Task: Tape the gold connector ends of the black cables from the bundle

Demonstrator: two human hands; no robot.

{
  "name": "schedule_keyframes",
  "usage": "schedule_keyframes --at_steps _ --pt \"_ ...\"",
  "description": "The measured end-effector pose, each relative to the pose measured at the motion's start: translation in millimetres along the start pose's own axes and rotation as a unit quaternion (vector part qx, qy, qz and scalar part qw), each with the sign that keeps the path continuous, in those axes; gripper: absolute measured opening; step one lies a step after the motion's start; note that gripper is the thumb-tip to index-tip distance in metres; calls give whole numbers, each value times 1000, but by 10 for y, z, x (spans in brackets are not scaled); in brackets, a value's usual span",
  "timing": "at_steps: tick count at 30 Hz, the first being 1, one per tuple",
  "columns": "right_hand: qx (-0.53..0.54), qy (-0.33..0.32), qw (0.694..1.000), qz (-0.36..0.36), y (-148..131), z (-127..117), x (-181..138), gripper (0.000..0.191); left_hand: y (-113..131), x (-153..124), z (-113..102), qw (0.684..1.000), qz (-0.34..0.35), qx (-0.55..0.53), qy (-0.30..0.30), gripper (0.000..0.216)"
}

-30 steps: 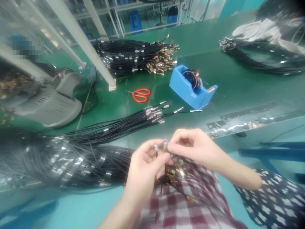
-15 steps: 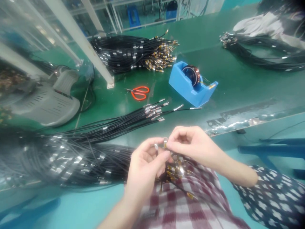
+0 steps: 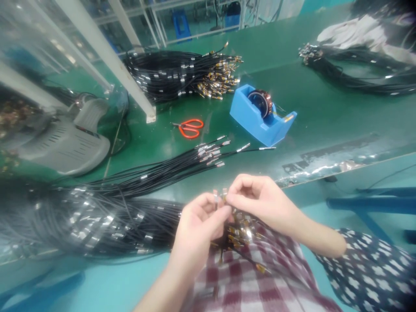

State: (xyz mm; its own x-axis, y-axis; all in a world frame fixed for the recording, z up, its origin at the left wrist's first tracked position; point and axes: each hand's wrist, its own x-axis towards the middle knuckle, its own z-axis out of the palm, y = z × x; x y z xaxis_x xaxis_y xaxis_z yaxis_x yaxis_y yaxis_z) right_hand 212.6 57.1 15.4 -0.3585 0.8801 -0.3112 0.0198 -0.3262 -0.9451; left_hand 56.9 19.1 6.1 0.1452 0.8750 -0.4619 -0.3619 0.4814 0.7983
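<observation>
My left hand (image 3: 198, 225) is closed, thumb against fingers, around a thin black cable whose small silvery end piece (image 3: 215, 196) sticks up above the fingers. Just beside it, my right hand (image 3: 260, 199) pinches another small cable end (image 3: 225, 193), silvery with a hint of amber. The two fingertips nearly touch. Below them, a cluster of amber-wrapped connectors (image 3: 240, 234) rests over the checked cloth on my lap. These belong to a thick bundle of black cables (image 3: 130, 221) running left; where each held cable goes is hidden by my hands.
On the green table (image 3: 302, 117) stand a blue tape dispenser (image 3: 260, 117) and red-handled scissors (image 3: 191, 128). Loose cables (image 3: 169, 167) lie nearer me. Further cable bundles lie behind (image 3: 182, 73) and at right (image 3: 357, 78). A grey machine (image 3: 74, 147) and white frame post (image 3: 107, 56) stand left.
The silvery end piece in my left hand has risen slightly and now stands more upright, nearer the piece in my right hand. Otherwise both hands keep nearly the same place.
</observation>
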Motion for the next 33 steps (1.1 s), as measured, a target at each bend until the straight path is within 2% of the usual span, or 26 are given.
schedule_keyframes --at_steps 3,8,16,26,30,33 --pt "15 -19 1000 5 39 -43 -2 23 19 -7 -2 1000 0 -7 5 21" --pt "4 -4 1000 -22 103 -89 6 31 26 -13 0 1000 3 -10 16 23" --pt "68 -21 997 -12 66 1 8 29 16 -7 -10 1000 8 -17 13 22" --pt "165 -94 981 -23 125 17 53 25 -38 6 -39 998 -7 -44 -41 14" --pt "178 -94 979 -20 164 38 86 24 -45 36 -66 996 -24 -51 -62 15" --pt "167 -75 983 -32 174 67 84 23 -50 38 -61 997 -18 -54 -50 17"
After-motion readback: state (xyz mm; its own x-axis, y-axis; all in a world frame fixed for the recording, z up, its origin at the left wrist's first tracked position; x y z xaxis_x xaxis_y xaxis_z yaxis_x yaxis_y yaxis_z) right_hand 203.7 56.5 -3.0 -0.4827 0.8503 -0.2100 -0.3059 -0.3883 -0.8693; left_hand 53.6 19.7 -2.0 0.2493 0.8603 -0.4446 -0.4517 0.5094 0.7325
